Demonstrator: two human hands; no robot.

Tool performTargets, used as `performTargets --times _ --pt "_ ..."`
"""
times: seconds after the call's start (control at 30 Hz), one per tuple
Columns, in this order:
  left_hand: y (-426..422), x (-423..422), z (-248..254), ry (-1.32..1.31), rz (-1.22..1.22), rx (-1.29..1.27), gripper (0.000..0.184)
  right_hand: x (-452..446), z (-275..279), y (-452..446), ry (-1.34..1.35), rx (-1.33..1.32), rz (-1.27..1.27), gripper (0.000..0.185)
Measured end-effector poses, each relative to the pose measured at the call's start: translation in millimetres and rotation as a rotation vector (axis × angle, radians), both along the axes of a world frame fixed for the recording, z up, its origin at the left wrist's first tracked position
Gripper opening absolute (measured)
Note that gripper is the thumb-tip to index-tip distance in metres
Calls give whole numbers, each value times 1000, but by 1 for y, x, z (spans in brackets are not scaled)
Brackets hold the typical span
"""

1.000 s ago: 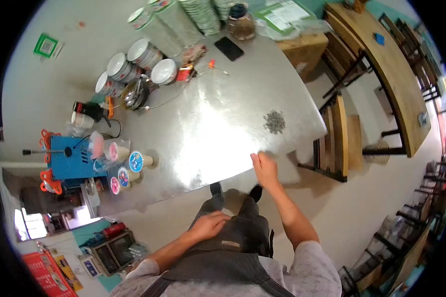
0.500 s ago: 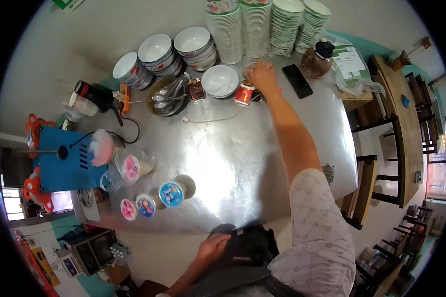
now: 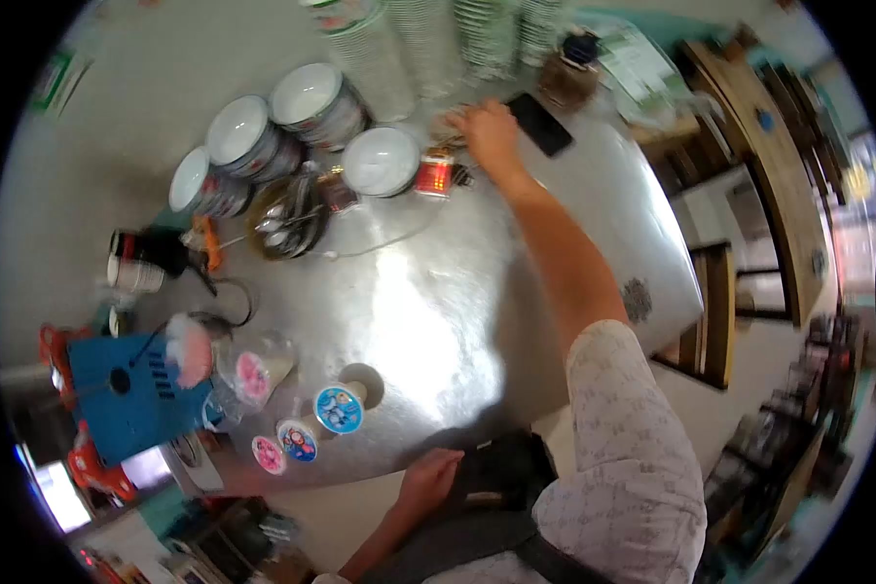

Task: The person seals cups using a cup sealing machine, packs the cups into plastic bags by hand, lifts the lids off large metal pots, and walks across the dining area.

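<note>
Crumpled tan bundle (image 3: 446,127), cloth-like, blurred; lies on the steel table (image 3: 594,219), right of the white bowl (image 3: 381,161) and a little beyond it. Mostly covered; visible part faces the bowl side. Long axis: cannot tell. Right hand (image 3: 490,136) is over it, fingers bent down and touching; whether clamped or merely resting, cannot tell. Red packet (image 3: 435,172) just right of bowl; dark phone (image 3: 541,125) farther right. Left hand (image 3: 434,479) well nearside of bowl, by the dark apron (image 3: 504,477), fingers curled; grip unclear.
</note>
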State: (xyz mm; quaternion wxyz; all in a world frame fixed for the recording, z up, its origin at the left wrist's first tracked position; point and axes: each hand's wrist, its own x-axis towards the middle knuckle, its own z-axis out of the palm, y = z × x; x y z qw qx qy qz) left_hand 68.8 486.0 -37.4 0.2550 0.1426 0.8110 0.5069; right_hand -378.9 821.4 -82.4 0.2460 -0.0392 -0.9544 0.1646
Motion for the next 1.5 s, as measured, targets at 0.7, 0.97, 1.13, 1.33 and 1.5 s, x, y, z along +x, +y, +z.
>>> performTargets --times 0.7,0.97,1.13,1.33,1.5 --pt "142 68 10 4 -645 -230 20 532 -212 178 -304 -692 -882 38" --pt "133 116 -5 -92 -401 -346 19 467 -268 237 -273 -886 -865 28" --pt "149 128 2 -88 -367 -351 19 497 -268 227 -570 -593 -712 22" --pt "164 138 17 -41 -351 -255 22 600 -245 153 -870 -619 -377 23" --pt "170 132 34 76 -332 -71 24 636 -169 69 -696 -797 -100 26"
